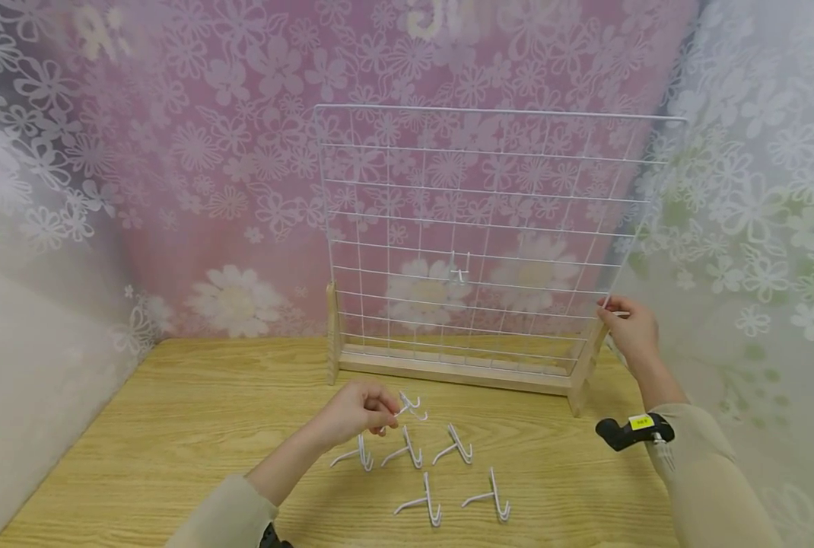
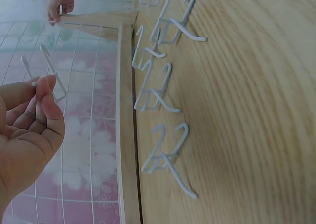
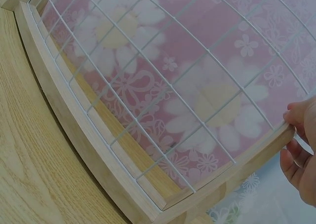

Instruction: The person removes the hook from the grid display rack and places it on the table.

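My left hand pinches a white wire hook by its stem, between thumb and fingertips. In the left wrist view the held hook's two bent prongs point up and away from the fingers. A white wire grid rack stands upright in a wooden base. At its right side, my right hand holds the top of the wooden post, thumb and fingers on either side of it. One white hook hangs near the middle of the grid.
Several more white hooks lie in two loose rows on the wooden table, in front of the rack and below the left hand. Behind the rack hangs a pink floral curtain; pale floral sheets close in both sides.
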Demonstrator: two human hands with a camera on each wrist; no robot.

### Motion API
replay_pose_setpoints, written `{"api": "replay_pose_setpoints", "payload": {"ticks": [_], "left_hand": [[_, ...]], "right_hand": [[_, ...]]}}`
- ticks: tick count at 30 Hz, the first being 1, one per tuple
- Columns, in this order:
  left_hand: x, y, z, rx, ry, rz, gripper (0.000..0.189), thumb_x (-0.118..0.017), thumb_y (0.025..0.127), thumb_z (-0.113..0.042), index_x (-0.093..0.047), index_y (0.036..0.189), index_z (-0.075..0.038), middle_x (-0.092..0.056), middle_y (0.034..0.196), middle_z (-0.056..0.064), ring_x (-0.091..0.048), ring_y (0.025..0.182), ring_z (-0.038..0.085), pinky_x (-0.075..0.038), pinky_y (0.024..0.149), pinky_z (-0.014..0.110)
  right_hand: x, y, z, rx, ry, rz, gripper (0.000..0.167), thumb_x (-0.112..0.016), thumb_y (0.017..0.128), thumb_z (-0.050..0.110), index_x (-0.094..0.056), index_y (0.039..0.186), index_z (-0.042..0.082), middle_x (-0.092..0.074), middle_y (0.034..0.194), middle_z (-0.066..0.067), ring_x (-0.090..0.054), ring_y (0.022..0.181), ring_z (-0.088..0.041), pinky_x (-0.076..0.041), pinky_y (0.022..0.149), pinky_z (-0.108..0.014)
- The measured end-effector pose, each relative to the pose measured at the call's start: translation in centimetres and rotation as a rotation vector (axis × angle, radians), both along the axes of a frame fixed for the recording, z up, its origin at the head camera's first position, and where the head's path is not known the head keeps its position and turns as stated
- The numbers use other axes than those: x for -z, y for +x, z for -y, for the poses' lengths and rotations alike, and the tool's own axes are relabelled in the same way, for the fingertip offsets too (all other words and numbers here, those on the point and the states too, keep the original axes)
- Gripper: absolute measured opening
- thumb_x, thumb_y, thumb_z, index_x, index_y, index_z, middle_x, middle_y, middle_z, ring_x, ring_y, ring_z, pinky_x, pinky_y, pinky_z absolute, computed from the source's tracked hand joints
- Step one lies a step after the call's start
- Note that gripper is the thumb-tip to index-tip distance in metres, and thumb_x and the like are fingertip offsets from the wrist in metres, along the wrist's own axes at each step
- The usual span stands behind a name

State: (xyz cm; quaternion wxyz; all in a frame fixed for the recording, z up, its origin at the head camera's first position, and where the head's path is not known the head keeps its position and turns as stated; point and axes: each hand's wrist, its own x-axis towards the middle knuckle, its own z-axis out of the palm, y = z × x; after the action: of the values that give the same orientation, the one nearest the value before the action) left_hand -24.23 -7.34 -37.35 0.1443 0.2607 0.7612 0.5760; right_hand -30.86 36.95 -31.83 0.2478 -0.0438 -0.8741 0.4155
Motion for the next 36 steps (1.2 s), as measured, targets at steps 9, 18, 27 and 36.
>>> {"api": "replay_pose_setpoints", "payload": {"ticks": [9, 18, 27, 36], "left_hand": [[0.9, 0.9, 1.7, 0.038, -0.052, 0.011, 0.011, -0.061, 0.085, 0.001, -0.062, 0.093, 0.007, -0.065, 0.08, 0.014, -0.06, 0.065, 0.014, -0.053, 0.065, 0.036], [1.8, 1.5, 3.4, 0.057, -0.087, 0.02, 0.009, -0.062, 0.084, 0.001, -0.062, 0.092, 0.006, -0.065, 0.079, 0.015, -0.062, 0.071, 0.028, -0.052, 0.063, 0.032], [3.2, 2.3, 5.0, 0.066, -0.106, 0.043, 0.009, -0.062, 0.083, 0.004, -0.061, 0.09, 0.011, -0.064, 0.077, 0.014, -0.058, 0.065, 0.015, -0.051, 0.06, 0.027], [4.0, 2.6, 6.0, 0.054, -0.131, 0.064, 0.007, -0.063, 0.082, 0.004, -0.062, 0.087, 0.009, -0.064, 0.076, 0.011, -0.059, 0.067, 0.019, -0.05, 0.059, 0.025]], "right_hand": [[0.2, -0.3, -0.2, -0.012, -0.001, -0.001, 0.035, -0.052, 0.095, 0.023, -0.057, 0.114, -0.006, -0.05, 0.095, -0.003, -0.044, 0.077, 0.0, -0.042, 0.058, -0.013], [0.2, -0.4, -0.3, -0.016, -0.019, 0.004, 0.035, -0.052, 0.095, 0.023, -0.056, 0.115, -0.006, -0.049, 0.095, 0.0, -0.044, 0.078, -0.001, -0.042, 0.059, -0.013], [0.1, -0.4, -0.1, -0.012, -0.007, 0.008, 0.035, -0.052, 0.094, 0.024, -0.057, 0.113, -0.006, -0.05, 0.094, 0.0, -0.044, 0.077, -0.002, -0.041, 0.058, -0.014], [0.2, -0.6, -0.4, 0.004, -0.059, -0.004, 0.024, -0.055, 0.093, 0.023, -0.059, 0.104, 0.002, -0.048, 0.085, 0.01, -0.046, 0.073, 0.002, -0.041, 0.057, -0.012]]}}
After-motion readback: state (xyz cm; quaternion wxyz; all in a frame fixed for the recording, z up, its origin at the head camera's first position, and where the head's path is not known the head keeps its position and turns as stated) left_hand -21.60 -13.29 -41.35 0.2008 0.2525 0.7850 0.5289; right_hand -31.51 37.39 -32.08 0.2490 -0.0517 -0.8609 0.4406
